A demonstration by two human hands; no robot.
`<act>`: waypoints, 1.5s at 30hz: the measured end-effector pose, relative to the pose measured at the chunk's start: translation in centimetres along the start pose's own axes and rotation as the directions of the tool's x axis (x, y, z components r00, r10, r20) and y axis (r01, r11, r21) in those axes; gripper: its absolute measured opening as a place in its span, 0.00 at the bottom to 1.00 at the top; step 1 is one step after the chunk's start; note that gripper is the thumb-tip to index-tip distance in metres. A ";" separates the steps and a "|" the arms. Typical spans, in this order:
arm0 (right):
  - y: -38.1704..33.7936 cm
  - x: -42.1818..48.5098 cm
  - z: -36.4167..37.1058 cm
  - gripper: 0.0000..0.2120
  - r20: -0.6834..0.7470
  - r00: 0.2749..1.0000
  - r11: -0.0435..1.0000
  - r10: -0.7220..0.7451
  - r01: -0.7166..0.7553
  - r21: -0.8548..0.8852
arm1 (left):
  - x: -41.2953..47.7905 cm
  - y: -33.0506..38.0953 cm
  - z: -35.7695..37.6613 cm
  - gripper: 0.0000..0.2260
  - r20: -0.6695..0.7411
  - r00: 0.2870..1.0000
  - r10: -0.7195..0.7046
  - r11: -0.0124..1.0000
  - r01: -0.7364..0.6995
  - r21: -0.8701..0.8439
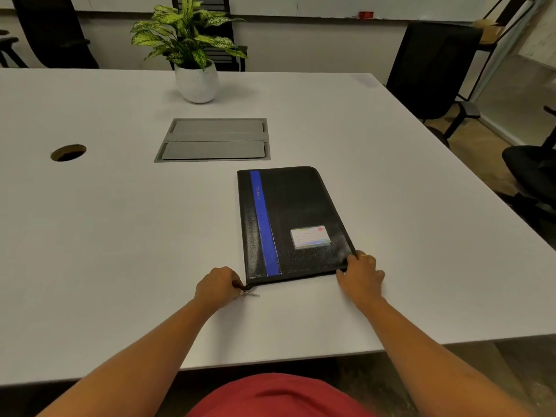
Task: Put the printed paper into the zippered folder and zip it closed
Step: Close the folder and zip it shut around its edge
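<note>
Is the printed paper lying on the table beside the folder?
No, only the closed black folder lies on the table; no loose paper shows.

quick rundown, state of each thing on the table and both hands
folder: lying flat, cover closed
zipper pull: at near left corner
left hand: pinching the zipper pull
right hand: gripping the folder's near right corner
cable box: both lids shut
plant: upright in its pot
</note>
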State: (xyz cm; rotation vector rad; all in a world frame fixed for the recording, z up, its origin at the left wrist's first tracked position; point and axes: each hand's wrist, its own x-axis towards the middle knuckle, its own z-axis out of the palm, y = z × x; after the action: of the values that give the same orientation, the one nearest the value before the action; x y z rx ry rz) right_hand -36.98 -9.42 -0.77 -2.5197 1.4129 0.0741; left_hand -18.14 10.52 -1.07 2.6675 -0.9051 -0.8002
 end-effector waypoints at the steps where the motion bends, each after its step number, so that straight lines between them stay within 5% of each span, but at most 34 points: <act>1: -0.6 -0.4 0.2 0.16 -0.063 0.996 0.998 -0.062 0.062 0.003 | -0.1 0.0 0.0 0.10 -0.012 1.000 0.001 1.000 -0.001 -0.010; 5: -4.1 -2.6 1.4 0.12 0.031 0.953 0.941 -0.300 0.291 0.171 | -0.4 -0.2 0.1 0.10 -0.044 0.999 -0.011 0.999 0.010 -0.038; 13: -10.0 -5.5 4.5 0.18 0.235 0.891 0.903 -0.389 0.317 0.290 | -0.7 -0.6 0.5 0.09 -0.061 0.997 -0.047 0.992 0.039 -0.116; 27: -12.1 -6.2 5.9 0.13 0.118 0.908 0.910 -0.402 0.383 0.157 | -1.2 -0.4 1.1 0.10 -0.052 0.998 -0.037 0.986 0.028 -0.161; 45: -11.7 -6.0 5.9 0.15 0.046 0.913 0.911 -0.405 0.399 0.107 | -1.6 0.1 0.1 0.11 -0.129 0.992 0.012 0.997 -0.001 0.080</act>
State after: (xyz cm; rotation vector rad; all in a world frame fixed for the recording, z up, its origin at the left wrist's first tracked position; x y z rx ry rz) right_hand -29.86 2.83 -3.22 -2.6429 0.8257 0.0141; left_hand -19.27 11.39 -0.44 2.7460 -0.9313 -0.5932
